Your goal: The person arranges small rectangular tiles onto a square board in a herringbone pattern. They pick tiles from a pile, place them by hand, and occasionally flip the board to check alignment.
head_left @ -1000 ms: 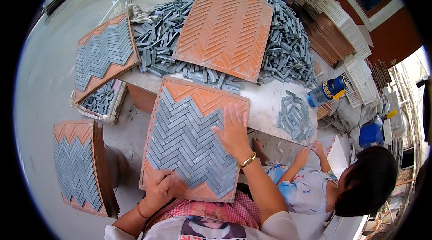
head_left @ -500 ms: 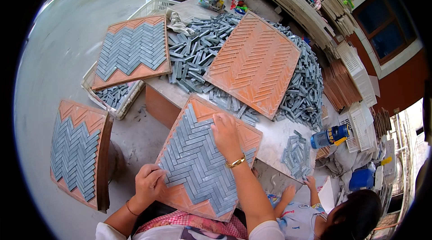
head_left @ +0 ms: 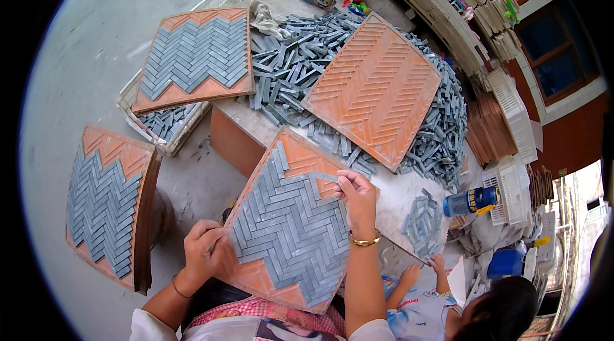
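Tiles point(head_left: 291, 213) fill the board point(head_left: 307, 154) except its ends; right hand point(head_left: 358, 197) pinches a loose strip point(head_left: 325, 177) over it, left hand's point(head_left: 203, 251) grip unclear.

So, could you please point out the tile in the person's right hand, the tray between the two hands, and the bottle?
Tile point(head_left: 325, 177): head view, on its exposed length.
Tray point(head_left: 306, 162): head view, on its bare orange surface.
Bottle point(head_left: 471, 201): head view, on its blue side.
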`<state>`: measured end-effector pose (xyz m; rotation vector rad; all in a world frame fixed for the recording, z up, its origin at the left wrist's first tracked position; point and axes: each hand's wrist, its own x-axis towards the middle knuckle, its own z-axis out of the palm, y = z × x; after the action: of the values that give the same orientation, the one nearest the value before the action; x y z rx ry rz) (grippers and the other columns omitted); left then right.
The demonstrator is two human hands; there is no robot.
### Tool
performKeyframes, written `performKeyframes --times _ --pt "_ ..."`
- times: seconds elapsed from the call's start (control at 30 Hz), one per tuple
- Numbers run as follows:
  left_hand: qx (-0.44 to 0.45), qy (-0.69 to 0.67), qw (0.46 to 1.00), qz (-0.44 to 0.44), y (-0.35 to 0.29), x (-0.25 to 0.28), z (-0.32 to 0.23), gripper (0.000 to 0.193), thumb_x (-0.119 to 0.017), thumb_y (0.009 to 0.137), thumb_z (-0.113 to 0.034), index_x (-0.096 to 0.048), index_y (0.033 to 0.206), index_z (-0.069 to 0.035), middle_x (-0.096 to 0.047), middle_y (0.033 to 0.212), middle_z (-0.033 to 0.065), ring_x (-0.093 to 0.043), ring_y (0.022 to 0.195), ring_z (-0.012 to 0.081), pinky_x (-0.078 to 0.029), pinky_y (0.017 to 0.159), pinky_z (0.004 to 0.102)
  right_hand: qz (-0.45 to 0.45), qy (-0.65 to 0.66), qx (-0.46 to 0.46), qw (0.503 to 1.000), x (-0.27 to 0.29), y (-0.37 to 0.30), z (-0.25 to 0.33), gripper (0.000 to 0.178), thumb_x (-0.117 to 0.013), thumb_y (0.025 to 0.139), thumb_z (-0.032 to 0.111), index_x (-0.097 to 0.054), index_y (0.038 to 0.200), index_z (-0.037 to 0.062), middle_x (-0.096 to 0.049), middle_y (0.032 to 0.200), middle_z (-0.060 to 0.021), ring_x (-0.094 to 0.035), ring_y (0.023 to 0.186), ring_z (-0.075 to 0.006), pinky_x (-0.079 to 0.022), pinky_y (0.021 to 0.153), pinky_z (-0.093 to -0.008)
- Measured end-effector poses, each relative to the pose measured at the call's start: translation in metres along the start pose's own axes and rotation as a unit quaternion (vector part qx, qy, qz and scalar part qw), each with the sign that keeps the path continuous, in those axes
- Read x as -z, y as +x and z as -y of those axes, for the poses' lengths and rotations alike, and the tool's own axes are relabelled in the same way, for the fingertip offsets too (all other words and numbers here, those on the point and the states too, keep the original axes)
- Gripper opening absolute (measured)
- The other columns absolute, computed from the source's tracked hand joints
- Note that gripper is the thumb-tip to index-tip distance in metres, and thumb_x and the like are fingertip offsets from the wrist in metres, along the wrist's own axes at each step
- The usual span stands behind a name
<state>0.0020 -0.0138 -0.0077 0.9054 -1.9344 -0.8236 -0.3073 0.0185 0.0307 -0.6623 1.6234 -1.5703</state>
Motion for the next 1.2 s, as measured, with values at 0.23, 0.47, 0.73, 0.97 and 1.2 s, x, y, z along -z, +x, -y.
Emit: performKeyframes --times 0.23,0.47,0.73,0.97,1.2 --pt "-0.025 -0.039 0.997 0.06 -0.007 -0.004 -0.018 0.018 -0.065 0.067 0.006 -0.063 0.083 -0.003 -0.057 0.077 0.0085 -0.057 0.065 0.0216 -0.045 0.055 0.0283 0.037 0.046 -0.096 0.994 0.026 -0.124 -0.029 0.011 -0.063 0.08 0.002 -0.059 0.09 -0.0025 -0.062 0.081 -0.0062 -0.059 0.069 -0.0118 -0.049 0.064 -0.0227" --pt "-0.039 -0.014 0.991 0.128 -0.033 -0.002 -0.021 0.017 -0.067 0.068 0.002 -0.064 0.084 -0.004 -0.059 0.078 0.0079 -0.057 0.065 0.0232 -0.046 0.056 0.0299 0.075 -0.065 -0.086 0.991 0.025 -0.182 -0.043 0.008 -0.061 0.08 -0.001 -0.061 0.088 -0.004 -0.061 0.08 -0.0046 -0.056 0.07 -0.0087 -0.045 0.065 -0.0213" --pt "-0.055 -0.034 0.971 0.228 -0.083 -0.001 -0.029 0.017 -0.065 0.069 0.0 -0.065 0.084 -0.006 -0.061 0.084 0.0064 -0.061 0.074 0.0229 -0.05 0.061 0.0314 0.113 -0.165 -0.042 0.979 0.014 -0.202 -0.052 0.008 -0.06 0.078 0.001 -0.062 0.085 -0.0024 -0.061 0.078 -0.0055 -0.056 0.07 -0.0097 -0.044 0.063 -0.0224" --pt "-0.144 -0.04 0.955 0.257 -0.084 -0.022 -0.039 0.02 -0.062 0.071 -0.008 -0.063 0.09 -0.006 -0.06 0.082 0.0057 -0.059 0.071 0.0229 -0.048 0.06 0.0325 0.118 -0.342 0.064 0.93 0.004 -0.195 -0.051 0.01 -0.064 0.075 0.009 -0.064 0.083 0.0016 -0.064 0.078 -0.0096 -0.06 0.069 -0.0212 -0.046 0.063 -0.0286" --pt "-0.203 0.015 0.937 0.285 -0.077 -0.036 -0.039 0.021 -0.066 0.067 -0.012 -0.063 0.087 -0.006 -0.06 0.084 0.0047 -0.058 0.071 0.0216 -0.047 0.061 0.0312 0.071 -0.445 0.155 0.879 -0.011 -0.205 -0.064 0.009 -0.058 0.078 0.008 -0.06 0.086 0.0052 -0.058 0.083 -0.0104 -0.056 0.078 -0.03 -0.045 0.064 -0.0382"
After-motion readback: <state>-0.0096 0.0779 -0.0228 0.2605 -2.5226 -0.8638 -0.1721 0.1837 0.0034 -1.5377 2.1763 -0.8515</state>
